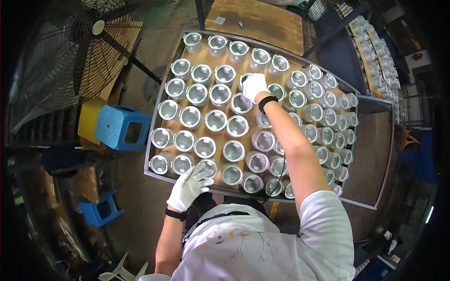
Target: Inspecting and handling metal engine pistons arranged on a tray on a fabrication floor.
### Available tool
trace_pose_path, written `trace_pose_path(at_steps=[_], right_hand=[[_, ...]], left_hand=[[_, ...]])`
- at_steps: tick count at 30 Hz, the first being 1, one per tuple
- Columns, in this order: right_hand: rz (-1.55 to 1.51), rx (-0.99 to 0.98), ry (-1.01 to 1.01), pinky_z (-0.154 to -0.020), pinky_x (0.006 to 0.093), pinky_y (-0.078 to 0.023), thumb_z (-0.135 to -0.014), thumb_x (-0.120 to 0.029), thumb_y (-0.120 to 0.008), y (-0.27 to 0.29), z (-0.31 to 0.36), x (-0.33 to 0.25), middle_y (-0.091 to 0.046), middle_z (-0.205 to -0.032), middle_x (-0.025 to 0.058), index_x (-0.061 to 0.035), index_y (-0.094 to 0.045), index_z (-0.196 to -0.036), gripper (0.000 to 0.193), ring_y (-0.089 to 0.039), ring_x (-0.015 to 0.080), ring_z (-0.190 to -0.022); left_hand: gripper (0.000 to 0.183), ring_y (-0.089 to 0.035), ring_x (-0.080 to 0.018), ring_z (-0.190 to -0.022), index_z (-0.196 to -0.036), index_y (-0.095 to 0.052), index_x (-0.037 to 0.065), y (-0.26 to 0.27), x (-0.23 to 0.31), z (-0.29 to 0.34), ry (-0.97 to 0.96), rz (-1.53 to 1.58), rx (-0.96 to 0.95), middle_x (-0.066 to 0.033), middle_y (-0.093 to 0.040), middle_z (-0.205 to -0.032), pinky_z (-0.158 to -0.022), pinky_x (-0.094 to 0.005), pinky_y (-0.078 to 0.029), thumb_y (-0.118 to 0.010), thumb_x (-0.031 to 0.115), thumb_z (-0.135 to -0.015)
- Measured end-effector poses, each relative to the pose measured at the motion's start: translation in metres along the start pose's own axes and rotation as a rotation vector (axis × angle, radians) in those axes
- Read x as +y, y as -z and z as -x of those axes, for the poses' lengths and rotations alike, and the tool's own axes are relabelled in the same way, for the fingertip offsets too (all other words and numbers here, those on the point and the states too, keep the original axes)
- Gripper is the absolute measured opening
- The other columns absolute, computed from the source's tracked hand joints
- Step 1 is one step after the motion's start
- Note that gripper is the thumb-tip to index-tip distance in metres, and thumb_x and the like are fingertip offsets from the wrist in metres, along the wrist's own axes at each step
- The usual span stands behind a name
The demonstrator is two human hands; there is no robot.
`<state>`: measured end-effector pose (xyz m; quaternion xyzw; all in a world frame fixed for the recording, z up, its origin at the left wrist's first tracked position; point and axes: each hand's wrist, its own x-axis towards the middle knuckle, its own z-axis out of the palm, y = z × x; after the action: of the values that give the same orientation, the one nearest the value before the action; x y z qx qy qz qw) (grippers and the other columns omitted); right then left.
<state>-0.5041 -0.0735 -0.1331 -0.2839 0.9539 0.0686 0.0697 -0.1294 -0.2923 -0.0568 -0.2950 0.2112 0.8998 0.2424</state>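
Silver metal pots (216,120), round and open-topped with small lugs at their rims, stand upright in rows on a wood-topped cart (199,74). My right hand (255,85), in a white glove, reaches to the far middle of the rows. Its fingers are curled at the rim of a metal pot (244,80) that the glove partly covers. My left hand (188,187), gloved too, is at the near left edge with fingers spread. Its fingertips overlap a near-row pot (208,169); whether they touch it I cannot tell.
A large fan (98,28) stands at the far left, with a blue stool (123,127) below it and another blue stool (102,209) nearer me. A wooden board (255,23) lies beyond the cart. More pots (375,56) stand on a rack at the far right. A thin cable (282,171) hangs by my right arm.
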Motion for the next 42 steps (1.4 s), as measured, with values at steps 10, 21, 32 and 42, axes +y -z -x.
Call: trace_pose_path(at_steps=[10,21,32,42], right_hand=[[-0.183,0.006,-0.202,-0.073,0.0468,-0.054,-0.088,-0.033,-0.060,0.009,-0.012,0.041,-0.075,-0.091,0.0171,-0.0122,-0.078,-0.092,0.027,-0.072,0.0346,-0.087],[-2.351,0.096,-0.394,-0.090,0.0421,-0.057,-0.100,-0.016,-0.050,0.069,0.159,0.020,-0.068,-0.112,0.0115,-0.0010,-0.061,-0.118,0.025,-0.066,0.0234,-0.106],[-2.848,0.094,-0.579,-0.085,0.0355,-0.058,-0.093,-0.008,-0.046,0.041,0.235,-0.073,-0.061,-0.084,0.0008,-0.0104,-0.057,-0.085,0.013,-0.064,0.0156,-0.080],[-2.474,0.199,-0.220,-0.088,0.0285,-0.052,-0.090,-0.003,-0.050,0.030,0.260,-0.104,-0.068,-0.111,0.0049,-0.0005,-0.066,-0.116,0.031,-0.063,0.0127,-0.100]], left_hand=[[0.057,-0.065,-0.0304,-0.109,-0.148,-0.045,0.004,0.018,-0.006,0.011,-0.051,0.074,-0.036,-0.0182,-0.059,-0.137,-0.083,-0.0369,-0.055,-0.048,0.040,-0.104],[0.052,-0.066,-0.0267,-0.103,-0.141,-0.048,0.007,-0.034,0.026,-0.027,0.054,-0.155,-0.336,-0.0193,-0.063,-0.126,-0.087,-0.0374,-0.054,-0.047,0.044,-0.104],[0.066,-0.067,-0.0219,-0.081,-0.146,-0.044,0.013,-0.112,0.010,-0.051,0.221,-0.286,-0.582,-0.0155,-0.068,-0.112,-0.059,-0.0289,-0.056,-0.041,0.062,-0.102],[0.061,-0.069,-0.0276,-0.094,-0.146,-0.043,0.008,-0.096,0.008,-0.041,0.235,-0.234,-0.638,-0.0202,-0.065,-0.121,-0.071,-0.0358,-0.062,-0.040,0.054,-0.105]])
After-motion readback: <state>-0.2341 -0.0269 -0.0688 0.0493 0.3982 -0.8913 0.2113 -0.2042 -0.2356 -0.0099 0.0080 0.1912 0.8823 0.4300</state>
